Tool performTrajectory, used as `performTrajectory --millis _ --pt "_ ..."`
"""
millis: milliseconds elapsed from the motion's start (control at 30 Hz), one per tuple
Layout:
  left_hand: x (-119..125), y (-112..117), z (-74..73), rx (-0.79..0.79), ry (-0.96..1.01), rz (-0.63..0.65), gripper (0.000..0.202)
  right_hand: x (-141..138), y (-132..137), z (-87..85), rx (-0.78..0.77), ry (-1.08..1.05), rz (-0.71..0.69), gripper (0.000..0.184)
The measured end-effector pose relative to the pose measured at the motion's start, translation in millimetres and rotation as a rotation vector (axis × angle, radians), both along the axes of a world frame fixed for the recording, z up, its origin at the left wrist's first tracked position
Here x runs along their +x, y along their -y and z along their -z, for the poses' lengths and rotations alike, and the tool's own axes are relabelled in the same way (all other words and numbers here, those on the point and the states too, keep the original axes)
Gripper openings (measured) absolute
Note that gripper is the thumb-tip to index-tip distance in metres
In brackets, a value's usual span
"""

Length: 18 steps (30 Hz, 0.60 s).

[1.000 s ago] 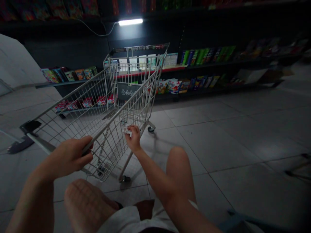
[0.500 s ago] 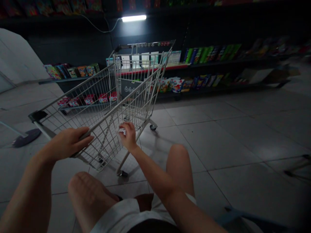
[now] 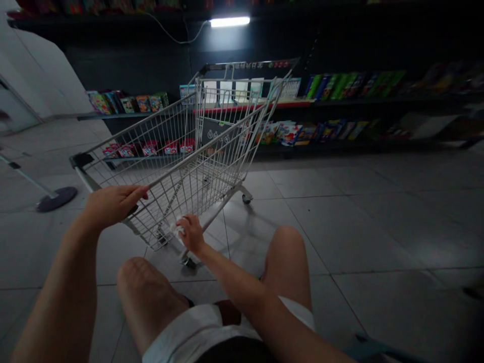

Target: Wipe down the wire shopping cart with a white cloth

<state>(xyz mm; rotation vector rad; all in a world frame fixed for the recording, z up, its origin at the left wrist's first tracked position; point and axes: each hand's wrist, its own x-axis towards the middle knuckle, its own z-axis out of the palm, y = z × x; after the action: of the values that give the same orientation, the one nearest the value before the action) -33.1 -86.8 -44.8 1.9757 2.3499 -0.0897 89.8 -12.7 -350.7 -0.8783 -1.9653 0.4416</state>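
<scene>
A metal wire shopping cart (image 3: 212, 166) stands in front of me, its near end at my left. My left hand (image 3: 113, 204) is wrapped over the cart's near top corner, gripping the rim. Lower down, my right hand (image 3: 191, 233) pinches a crumpled white wipe (image 3: 177, 229) against the lower wires of the cart's side, just above a front caster (image 3: 188, 262). Whether it is paper or cloth I cannot tell. A dark panel with printed symbols (image 3: 216, 135) hangs inside the cart's far end.
Dark store shelves (image 3: 340, 101) with books and bagged goods run behind the cart, lit by a tube lamp (image 3: 230, 21). A post with a round base (image 3: 56, 199) stands at the left. My bent knees (image 3: 287, 247) are close to the cart, over a tiled floor.
My right hand has moved down and left along the cart's side with the wipe. My left hand stays at the corner. The view has shifted slightly left.
</scene>
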Motion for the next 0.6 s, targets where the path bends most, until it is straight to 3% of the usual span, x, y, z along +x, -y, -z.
performTrajectory --millis 133,200,300,433,533,600 --pt "-9 -5 1.8 0.032 0.008 0.028 0.063 -34 -1 -46.9 0.283 -0.025 -0.16 0.027" --pt "-11 -5 1.9 0.037 0.001 0.012 0.062 -48 -1 -49.6 0.325 0.009 -0.203 0.02" --pt "-14 -3 2.1 0.046 0.016 0.039 0.062 -55 3 -19.5 0.246 0.076 -0.22 0.018" --pt "-21 -5 5.5 0.067 0.031 0.04 0.063 -37 10 27.6 0.117 0.187 -0.297 0.016" --pt "-26 -9 8.2 0.069 0.049 0.018 0.061 -13 13 39.9 0.004 0.204 -0.291 0.014" --pt "-27 -10 8.5 0.061 0.051 0.005 0.061 4 11 39.8 -0.083 0.15 -0.2 0.014"
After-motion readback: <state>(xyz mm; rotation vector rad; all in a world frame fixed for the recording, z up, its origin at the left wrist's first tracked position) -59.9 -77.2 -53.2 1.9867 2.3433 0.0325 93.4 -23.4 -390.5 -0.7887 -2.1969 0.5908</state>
